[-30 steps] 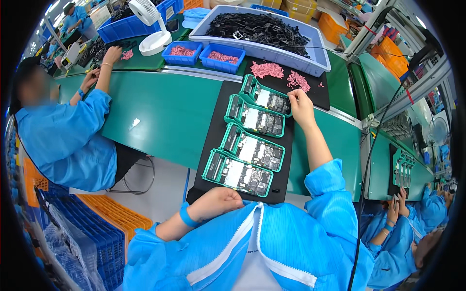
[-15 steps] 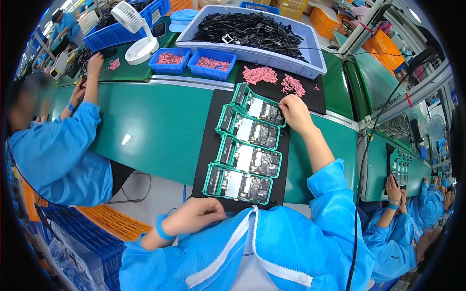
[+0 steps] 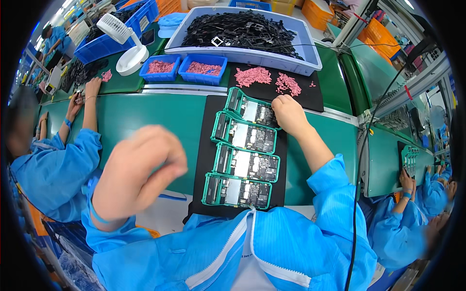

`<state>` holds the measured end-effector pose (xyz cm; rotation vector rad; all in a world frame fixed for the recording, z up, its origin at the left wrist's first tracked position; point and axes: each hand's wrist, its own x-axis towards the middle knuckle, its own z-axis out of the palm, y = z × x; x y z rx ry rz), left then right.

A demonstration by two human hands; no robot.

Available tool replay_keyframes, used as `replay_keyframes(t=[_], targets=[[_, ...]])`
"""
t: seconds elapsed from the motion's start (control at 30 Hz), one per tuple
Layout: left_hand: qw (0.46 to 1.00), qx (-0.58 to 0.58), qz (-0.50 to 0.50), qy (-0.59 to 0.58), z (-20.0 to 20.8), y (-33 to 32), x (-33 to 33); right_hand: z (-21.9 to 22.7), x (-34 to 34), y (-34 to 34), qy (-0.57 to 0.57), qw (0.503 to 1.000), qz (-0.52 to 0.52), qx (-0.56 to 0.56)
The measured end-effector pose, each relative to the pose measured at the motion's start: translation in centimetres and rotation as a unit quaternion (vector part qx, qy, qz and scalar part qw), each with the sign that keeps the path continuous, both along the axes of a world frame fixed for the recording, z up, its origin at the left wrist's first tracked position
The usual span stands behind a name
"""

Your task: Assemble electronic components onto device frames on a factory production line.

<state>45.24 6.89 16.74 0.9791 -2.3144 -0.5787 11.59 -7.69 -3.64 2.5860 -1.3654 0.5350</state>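
Observation:
Four-sided green frames, several in a column, hold phone circuit boards (image 3: 247, 165) with silver plates and black parts. My right hand (image 3: 290, 115) is at the right end of the farthest board (image 3: 259, 114). Its fingers are pinched together over that end; whatever they hold is hidden. My left hand (image 3: 141, 172) is raised in front of the green bench, left of the boards, somewhat blurred. Its fingers are curled closed, and I cannot make out anything in them. The nearest item to my right hand besides the boards is a pile of small pink pieces (image 3: 288, 84).
A black mat (image 3: 204, 160) lies under the boards on the green bench (image 3: 160, 109). Beyond stand blue bins (image 3: 201, 76) of pink pieces, a large tub (image 3: 242, 60) of black parts and a white fan (image 3: 130, 60). Co-workers sit left and right; a black cable (image 3: 357, 213) hangs at right.
My left hand has risen up and leftward from beside the nearest board, toward the camera. My right hand stays at the farthest board, having shifted slightly left over its end.

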Motion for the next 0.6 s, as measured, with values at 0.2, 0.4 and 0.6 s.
replay_keyframes(t=[0.2, 0.4, 0.6], targets=[[0.999, -0.029, -0.043, -0.011, -2.1, -7.3, -4.7, -0.7, -0.6, 0.5, -0.04, 0.997, 0.033, -0.059], [0.986, -0.047, -0.138, -0.08, -11.1, -12.1, -10.9, -0.7, -0.3, 2.2, -0.076, 0.996, 0.002, -0.053], [0.977, -0.053, -0.138, -0.153, -17.2, -14.3, -14.5, -2.2, -0.7, 2.5, -0.196, 0.978, -0.008, -0.069]])
